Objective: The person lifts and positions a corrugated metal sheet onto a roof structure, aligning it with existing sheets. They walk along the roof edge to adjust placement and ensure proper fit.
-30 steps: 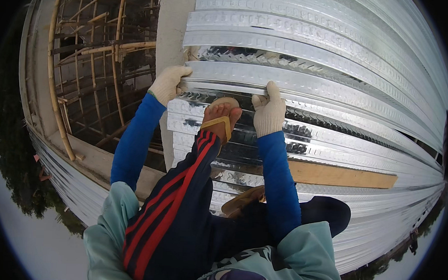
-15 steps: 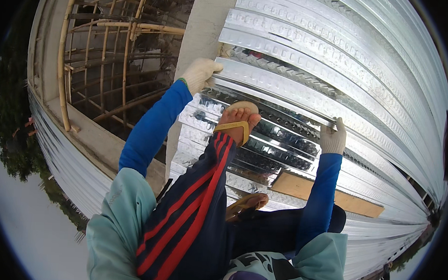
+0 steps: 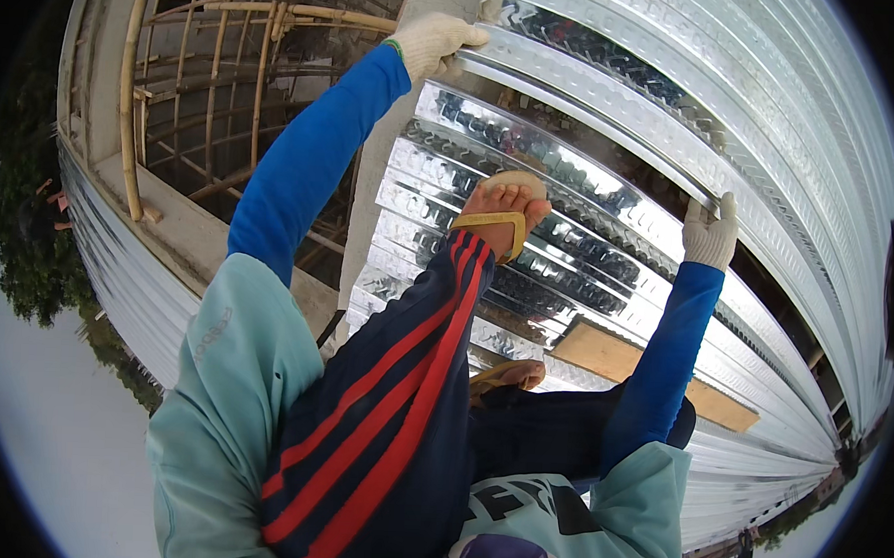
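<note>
My gloved left hand (image 3: 432,41) and right hand (image 3: 710,234) both have fingers clamped on the corrugated metal sheet (image 3: 613,137)'s edge, at eleven and two o'clock.

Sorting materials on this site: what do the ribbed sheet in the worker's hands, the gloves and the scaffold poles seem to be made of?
The ribbed sheet looks like galvanised steel: bright, mirror-like, with stamped dimples. Left hand and right hand both grip its edge in gloves that look like off-white knitted cotton, matte and ribbed at the cuff. The scaffold poles look like bamboo: tan, round, slightly bowed.
</note>
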`<state>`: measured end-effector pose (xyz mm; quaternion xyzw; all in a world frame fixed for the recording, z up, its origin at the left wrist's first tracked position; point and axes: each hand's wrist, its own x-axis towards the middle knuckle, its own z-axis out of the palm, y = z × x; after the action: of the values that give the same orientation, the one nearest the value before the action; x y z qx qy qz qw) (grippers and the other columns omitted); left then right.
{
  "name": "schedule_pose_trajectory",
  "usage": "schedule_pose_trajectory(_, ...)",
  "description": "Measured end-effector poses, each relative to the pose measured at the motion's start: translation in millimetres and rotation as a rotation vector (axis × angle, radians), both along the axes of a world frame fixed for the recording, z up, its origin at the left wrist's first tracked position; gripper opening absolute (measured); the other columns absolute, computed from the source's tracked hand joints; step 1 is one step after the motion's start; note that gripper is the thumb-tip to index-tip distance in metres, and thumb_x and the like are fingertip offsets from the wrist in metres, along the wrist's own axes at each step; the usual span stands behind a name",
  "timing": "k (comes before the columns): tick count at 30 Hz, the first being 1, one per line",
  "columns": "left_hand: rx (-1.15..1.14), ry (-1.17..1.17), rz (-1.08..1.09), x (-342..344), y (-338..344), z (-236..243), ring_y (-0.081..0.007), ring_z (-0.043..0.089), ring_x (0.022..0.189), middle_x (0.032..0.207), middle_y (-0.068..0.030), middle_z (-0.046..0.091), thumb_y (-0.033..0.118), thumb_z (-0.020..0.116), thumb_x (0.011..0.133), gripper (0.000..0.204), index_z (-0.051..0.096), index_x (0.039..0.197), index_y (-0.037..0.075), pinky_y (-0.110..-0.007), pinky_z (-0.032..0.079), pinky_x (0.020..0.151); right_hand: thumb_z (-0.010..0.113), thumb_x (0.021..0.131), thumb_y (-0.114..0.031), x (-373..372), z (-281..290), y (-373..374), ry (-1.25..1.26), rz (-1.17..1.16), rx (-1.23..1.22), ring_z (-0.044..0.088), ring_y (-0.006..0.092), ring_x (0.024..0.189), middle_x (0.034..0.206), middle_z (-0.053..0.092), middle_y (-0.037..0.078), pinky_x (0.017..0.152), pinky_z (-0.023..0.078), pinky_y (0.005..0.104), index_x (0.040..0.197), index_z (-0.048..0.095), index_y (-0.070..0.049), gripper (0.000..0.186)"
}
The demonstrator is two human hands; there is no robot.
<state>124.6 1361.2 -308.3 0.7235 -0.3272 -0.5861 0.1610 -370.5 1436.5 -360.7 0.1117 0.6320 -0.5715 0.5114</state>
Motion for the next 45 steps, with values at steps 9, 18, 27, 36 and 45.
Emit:
schedule_pose_trajectory(9,0.001,-0.047,-0.179,2.5,5.2,9.0,-0.0119,0.051,0.057,0.071,-0.0051,0.063,0.043,0.071,0.097,0.046,0.076,0.103,-0.002,-0.029,0.039,0.050,0.066,0.106,-0.026,16.7,11.0,10.0,0.070,-0.053,0.008,0.061,0.0282,0.109,0.118,0.055,0.018,0.098,0.058,0.0433,0.132,0.057,0.001,0.038)
schedule_pose_trajectory(18,0.150,-0.185,-0.138,9.5,49.6,-14.5,-0.0147,0.060,0.062,0.081,-0.0072,0.071,0.041,0.072,0.094,0.047,0.076,0.104,-0.004,-0.033,0.046,0.056,0.062,0.108,-0.023,38.9,3.7,56.5,0.332,0.435,0.035,0.064,0.0285,0.105,0.116,0.055,0.019,0.086,0.062,0.0430,0.130,0.060,0.005,0.036)
schedule_pose_trajectory(27,-0.057,-0.406,0.111,5.1,66.2,12.9,-0.0154,0.064,0.062,0.079,-0.0069,0.071,0.043,0.074,0.092,0.047,0.076,0.095,-0.004,-0.032,0.051,0.058,0.065,0.104,-0.013,20.1,-21.4,69.7,0.672,0.873,-0.006,0.066,0.0248,0.104,0.114,0.059,0.018,0.087,0.059,0.0364,0.140,0.054,0.006,0.042)
schedule_pose_trajectory(36,0.123,0.871,0.879,-103.2,149.7,-17.0,-0.0409,0.060,0.129,0.139,-0.0292,0.056,0.042,0.077,0.098,0.076,0.044,0.149,-0.004,-0.051,0.052,0.109,0.068,0.095,0.003,35.1,16.3,64.7,1.013,1.098,0.097,0.067,0.0192,0.099,0.120,0.065,0.017,0.082,0.055,0.0294,0.137,0.055,0.007,0.044)
schedule_pose_trajectory(45,0.127,0.442,0.913,-145.8,116.5,19.0,-0.0312,0.075,0.092,0.114,-0.0222,0.072,0.037,0.064,0.105,0.053,0.062,0.122,-0.013,-0.040,0.064,0.072,0.067,0.098,-0.002,13.9,-1.1,76.6,1.190,1.131,0.155,0.065,0.0200,0.105,0.128,0.059,0.016,0.082,0.059,0.0317,0.144,0.051,0.002,0.049)
